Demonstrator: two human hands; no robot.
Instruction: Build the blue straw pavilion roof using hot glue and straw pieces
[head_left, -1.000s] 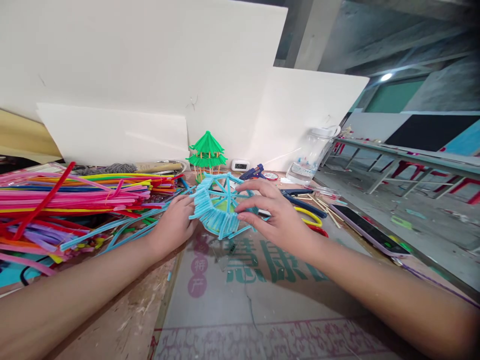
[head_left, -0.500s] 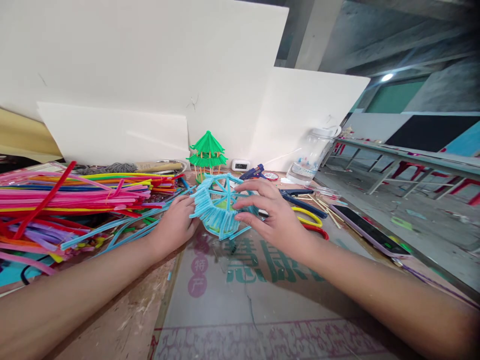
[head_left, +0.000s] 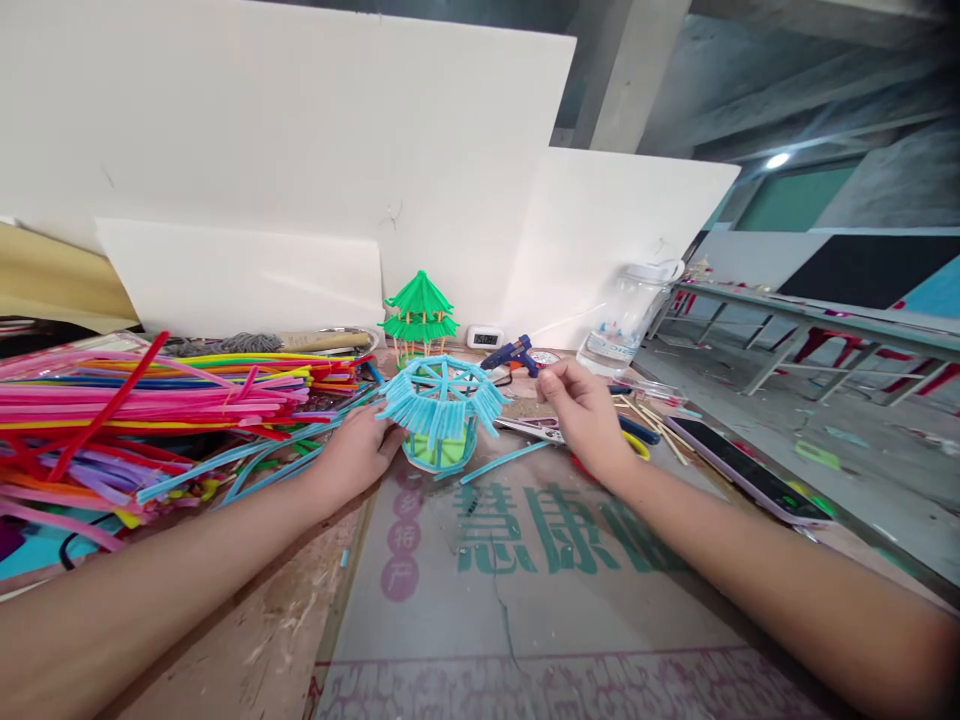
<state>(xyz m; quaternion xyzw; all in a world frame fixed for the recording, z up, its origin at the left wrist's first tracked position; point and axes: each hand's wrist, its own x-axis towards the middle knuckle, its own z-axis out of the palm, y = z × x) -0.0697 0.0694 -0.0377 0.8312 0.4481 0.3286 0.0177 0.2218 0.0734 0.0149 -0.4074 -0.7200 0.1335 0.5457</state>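
A light-blue pavilion model made of pipe cleaners (head_left: 446, 400) stands upright on the mat, with an open-framed roof, a fringe of short strips and a green base inside. At its left edge my left hand (head_left: 356, 448) is closed, thumb and fingers gripping the side; the fingertips are partly hidden. Apart from the model, to its right, my right hand (head_left: 589, 415) is raised with thumb and fingers pinched together; what they hold, if anything, cannot be made out. A loose blue pipe cleaner (head_left: 504, 461) lies between the model and my right hand.
Bundles of coloured pipe cleaners (head_left: 165, 400) cover the left. Behind are a green pavilion model (head_left: 421, 305), a small digital clock (head_left: 485, 337), a blue glue gun (head_left: 511, 353) and a water bottle (head_left: 619, 318). A phone (head_left: 739, 465) lies near the right edge.
The blue model was tilted with both hands at it; now it is upright. My right hand has left it and moved right, its fingers drawing into a pinch. My left hand stays.
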